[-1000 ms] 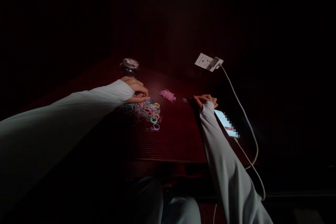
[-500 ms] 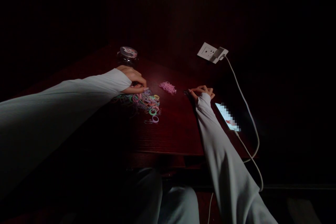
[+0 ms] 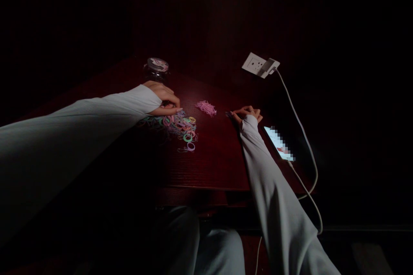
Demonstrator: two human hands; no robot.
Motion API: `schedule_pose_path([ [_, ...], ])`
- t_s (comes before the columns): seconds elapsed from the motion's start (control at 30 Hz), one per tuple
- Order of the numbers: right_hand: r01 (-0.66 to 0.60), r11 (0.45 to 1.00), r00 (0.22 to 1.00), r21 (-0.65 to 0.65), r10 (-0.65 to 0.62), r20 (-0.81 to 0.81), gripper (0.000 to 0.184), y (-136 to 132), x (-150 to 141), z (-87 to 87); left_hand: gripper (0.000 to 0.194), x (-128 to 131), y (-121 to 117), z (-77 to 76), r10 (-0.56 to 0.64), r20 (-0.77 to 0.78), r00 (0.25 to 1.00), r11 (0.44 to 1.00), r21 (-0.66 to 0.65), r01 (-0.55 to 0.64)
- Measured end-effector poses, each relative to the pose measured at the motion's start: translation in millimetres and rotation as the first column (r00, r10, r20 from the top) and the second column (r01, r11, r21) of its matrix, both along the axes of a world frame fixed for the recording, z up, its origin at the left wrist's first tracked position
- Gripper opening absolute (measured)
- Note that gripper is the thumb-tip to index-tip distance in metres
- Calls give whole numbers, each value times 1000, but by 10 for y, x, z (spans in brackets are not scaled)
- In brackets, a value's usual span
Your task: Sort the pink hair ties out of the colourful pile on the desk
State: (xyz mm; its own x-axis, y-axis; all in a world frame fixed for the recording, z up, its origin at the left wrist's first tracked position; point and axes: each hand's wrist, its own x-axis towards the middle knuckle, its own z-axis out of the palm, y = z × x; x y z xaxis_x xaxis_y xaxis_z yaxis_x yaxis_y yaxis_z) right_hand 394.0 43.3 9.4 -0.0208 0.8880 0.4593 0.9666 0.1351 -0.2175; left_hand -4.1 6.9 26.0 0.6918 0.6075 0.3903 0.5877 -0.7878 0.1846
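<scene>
A loose heap of small coloured elastic bands (image 3: pixel 182 128) lies on the dark red table (image 3: pixel 209 159). My left hand (image 3: pixel 164 99) rests at the heap's far edge, fingers curled and pressed down onto the bands. A smaller pile of pink bands (image 3: pixel 205 108) sits to the right of it. My right hand (image 3: pixel 248 114) lies further right with fingers closed in a pinch; something tiny and dark shows at its fingertips, too small to name. Both arms wear pale long sleeves.
A clear jar with a patterned lid (image 3: pixel 156 68) stands behind my left hand. A lit phone (image 3: pixel 279 143) lies right of my right wrist, its white cable (image 3: pixel 305 146) running to a charger in a wall socket (image 3: pixel 260 65). The surroundings are dark.
The view has shifted, so everything sits slightly lower left than a second ago. My right hand has drawn a little closer to the pink pile; my left hand stays on the heap.
</scene>
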Motion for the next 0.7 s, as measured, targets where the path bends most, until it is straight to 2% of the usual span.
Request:
schedule_pose_path([
  [0.27, 14, 1000, 1000, -28, -15, -15, 34, -42, -11, 14, 37, 13, -28, 5, 2, 26, 1000, 1000, 4, -2],
  [0.53, 27, 1000, 1000, -11, -27, -15, 28, -49, 12, 30, 38, 22, -58, 27, -5, 0, 1000, 1000, 9, 5],
  [0.7, -28, 999, 999, -39, 30, 37, 29, -85, 38, 35, 38, 18, -26, 12, -19, 0, 1000, 1000, 14, 19],
])
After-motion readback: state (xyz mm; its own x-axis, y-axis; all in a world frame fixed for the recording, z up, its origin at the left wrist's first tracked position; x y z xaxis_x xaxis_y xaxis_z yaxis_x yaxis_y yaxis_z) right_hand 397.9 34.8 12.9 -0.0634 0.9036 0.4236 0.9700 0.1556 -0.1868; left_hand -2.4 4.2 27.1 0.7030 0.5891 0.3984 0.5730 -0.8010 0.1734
